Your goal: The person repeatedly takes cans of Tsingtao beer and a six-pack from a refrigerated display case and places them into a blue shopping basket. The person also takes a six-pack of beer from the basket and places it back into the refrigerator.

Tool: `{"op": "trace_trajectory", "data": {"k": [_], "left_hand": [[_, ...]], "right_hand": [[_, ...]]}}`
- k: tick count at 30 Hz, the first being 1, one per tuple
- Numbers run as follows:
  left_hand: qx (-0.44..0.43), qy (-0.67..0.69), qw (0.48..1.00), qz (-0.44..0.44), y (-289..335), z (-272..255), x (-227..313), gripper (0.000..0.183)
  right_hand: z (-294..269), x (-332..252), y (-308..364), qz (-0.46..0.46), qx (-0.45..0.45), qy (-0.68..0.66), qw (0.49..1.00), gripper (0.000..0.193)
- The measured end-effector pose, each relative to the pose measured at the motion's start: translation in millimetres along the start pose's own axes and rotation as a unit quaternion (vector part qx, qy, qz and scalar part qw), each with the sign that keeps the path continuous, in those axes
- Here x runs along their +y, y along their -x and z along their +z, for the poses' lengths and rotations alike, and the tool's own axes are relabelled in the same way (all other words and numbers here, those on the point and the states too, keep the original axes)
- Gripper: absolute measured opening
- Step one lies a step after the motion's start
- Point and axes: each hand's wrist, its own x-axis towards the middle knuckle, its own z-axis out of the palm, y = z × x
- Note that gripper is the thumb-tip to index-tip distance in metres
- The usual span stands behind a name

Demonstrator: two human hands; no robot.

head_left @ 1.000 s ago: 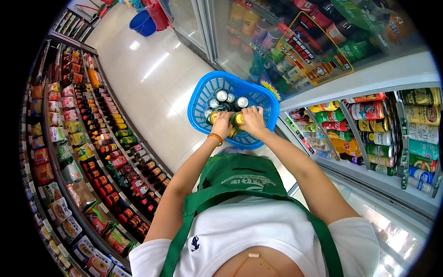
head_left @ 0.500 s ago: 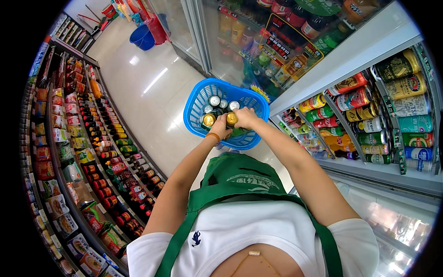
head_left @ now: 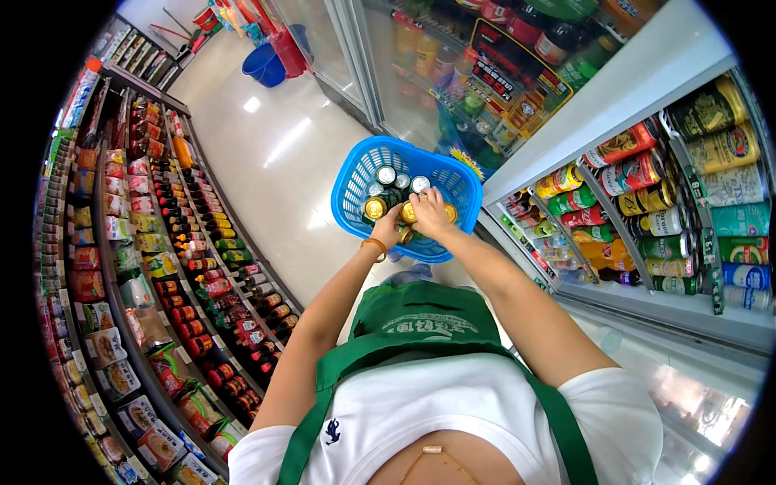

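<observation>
A blue plastic basket [head_left: 352, 162] holds several drink cans, some with silver tops and some with gold tops. Both my hands reach down into it. My left hand [head_left: 387, 229] is closed at the near side, its fingers between a dark green can with a gold top [head_left: 375, 208] and a second gold-topped can [head_left: 408, 214]. From above, my right hand [head_left: 434, 218] curls its fingers over that second can. Beside its palm shows another gold top [head_left: 450, 212]. A silver-topped can [head_left: 386, 175] stands farther back. The lower parts of the cans are hidden.
At right, an open fridge shelf [head_left: 647, 283] holds rows of cans and bottles, next to a glass fridge door [head_left: 404, 89]. Shelves of bottled sauces and packets [head_left: 186, 267] line the left. A dark blue bucket [head_left: 265, 66] stands on the tiled floor [head_left: 242, 153].
My right hand has shifted over the cans, and a gold top now shows beside its palm. Both hands stay in the basket. The whole view has moved slightly.
</observation>
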Motion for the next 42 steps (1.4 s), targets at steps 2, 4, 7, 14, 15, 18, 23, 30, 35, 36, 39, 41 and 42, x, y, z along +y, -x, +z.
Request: {"op": "trace_trajectory", "data": {"k": [2,4,7,14,15,18,23,30,35,36,39,41,42], "left_hand": [[-0.024,0.022,0.999,0.001,-5,-14,11,0.066],[-0.04,0.032,0.999,0.013,-3,-39,37,0.068],[-0.071,0.021,0.994,0.081,-3,-83,112,0.076],[-0.088,-0.005,0.973,0.215,31,-117,270,0.087],[-0.08,0.004,0.97,0.23,32,-114,288,0.086],[-0.047,0.069,0.96,0.268,40,-99,376,0.086],[-0.041,0.135,0.929,0.342,42,-66,508,0.081],[0.053,0.197,0.852,0.482,18,3,648,0.078],[0.125,0.219,0.807,0.535,8,51,758,0.087],[0.103,0.278,0.786,0.542,-11,55,777,0.083],[0.081,0.279,0.757,0.585,-35,49,836,0.075],[0.087,0.246,0.769,0.584,-59,59,863,0.073],[0.094,0.22,0.777,0.582,-79,64,871,0.072]], "right_hand": [[-14,9,0,-0.023,0.011,-0.033,0.999,0.07],[-49,9,-4,-0.018,-0.005,-0.09,0.996,0.073],[-128,12,-3,-0.024,0.028,-0.173,0.984,0.07],[-352,-23,36,-0.019,0.1,-0.288,0.952,0.068],[-382,-28,45,-0.013,0.118,-0.307,0.944,0.069],[-452,-25,77,-0.002,0.183,-0.371,0.911,0.078],[-538,-12,141,0.004,0.348,-0.379,0.858,0.088],[-620,-18,226,0.085,0.47,-0.147,0.866,0.088],[-712,16,249,0.097,0.547,-0.041,0.831,0.084],[-730,21,244,0.08,0.555,-0.03,0.827,0.086],[-781,51,231,0.043,0.605,-0.003,0.795,0.093],[-808,88,222,0.059,0.614,0.009,0.787,0.098],[-818,106,213,0.073,0.6,0.0,0.797,0.1]]}}
